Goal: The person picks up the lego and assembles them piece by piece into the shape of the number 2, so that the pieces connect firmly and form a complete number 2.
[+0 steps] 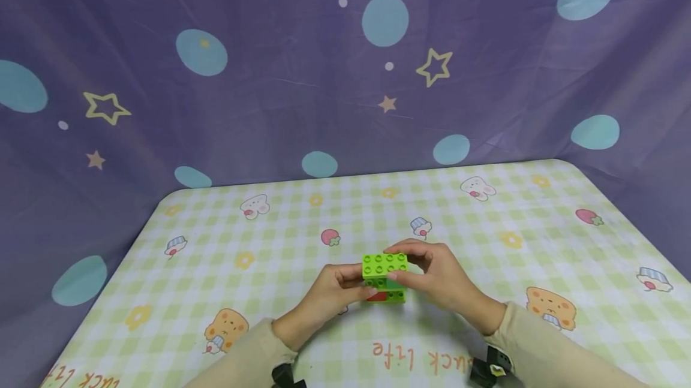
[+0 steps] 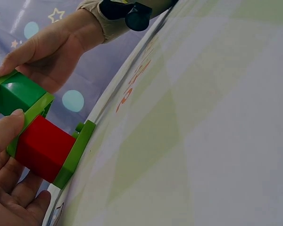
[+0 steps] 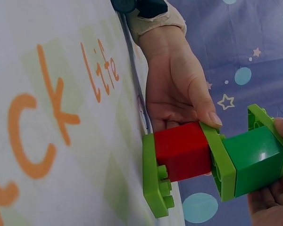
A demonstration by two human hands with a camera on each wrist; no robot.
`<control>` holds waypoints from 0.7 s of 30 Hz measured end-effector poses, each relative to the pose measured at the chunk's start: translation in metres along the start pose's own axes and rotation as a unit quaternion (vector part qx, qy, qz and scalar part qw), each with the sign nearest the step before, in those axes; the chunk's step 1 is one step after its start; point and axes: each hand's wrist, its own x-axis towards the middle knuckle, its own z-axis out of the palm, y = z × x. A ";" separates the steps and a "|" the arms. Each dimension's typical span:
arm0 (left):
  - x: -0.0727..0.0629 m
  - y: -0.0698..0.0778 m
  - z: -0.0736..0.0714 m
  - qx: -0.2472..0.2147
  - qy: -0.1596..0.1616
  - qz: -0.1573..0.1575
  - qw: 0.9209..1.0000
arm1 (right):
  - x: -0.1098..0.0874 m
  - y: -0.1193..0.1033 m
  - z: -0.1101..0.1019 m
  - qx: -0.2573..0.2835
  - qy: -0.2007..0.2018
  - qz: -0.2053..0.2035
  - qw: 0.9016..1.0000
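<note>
A tower of toy building bricks stands near the table's front middle. From the bottom it has a lime green base plate [image 3: 151, 174], a red brick [image 3: 181, 150], a second lime plate [image 3: 222, 162], a dark green brick [image 3: 255, 162] and a studded lime top plate [image 1: 378, 264]. My left hand [image 1: 329, 298] grips the lower part, its thumb on the middle plate beside the red brick. Up top, my right hand [image 1: 439, 274] holds the top plate and dark green brick between thumb and fingers. Whether the two halves are fully pressed together I cannot tell.
A green-and-white checked tablecloth [image 1: 286, 214] with printed cartoons and lettering covers the table. Behind it hangs a purple curtain [image 1: 270, 112] with stars and blue ovals. Dark wrist-worn devices [image 1: 488, 367] sit at both sleeves.
</note>
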 end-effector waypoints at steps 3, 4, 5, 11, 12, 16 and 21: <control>-0.001 0.001 0.001 -0.001 0.007 -0.008 1.000 | 0.000 0.000 0.000 0.000 -0.005 0.000 1.000; -0.002 0.001 0.001 0.000 0.011 -0.011 1.000 | 0.000 0.000 0.000 0.001 -0.006 -0.001 1.000; -0.002 0.001 0.001 0.001 0.014 -0.015 1.000 | 0.000 0.000 0.000 0.000 -0.007 -0.001 1.000; -0.002 0.002 0.002 0.006 0.020 -0.015 1.000 | -0.001 0.000 0.000 -0.004 -0.002 -0.003 1.000; -0.001 0.002 0.001 0.005 0.019 -0.013 1.000 | -0.001 0.000 0.000 -0.005 -0.001 -0.002 1.000; -0.001 0.001 0.000 0.006 0.007 -0.002 1.000 | -0.001 -0.001 0.000 -0.008 -0.001 0.005 1.000; 0.000 0.003 -0.001 0.003 0.003 -0.012 1.000 | -0.001 -0.001 -0.002 0.000 -0.011 0.017 1.000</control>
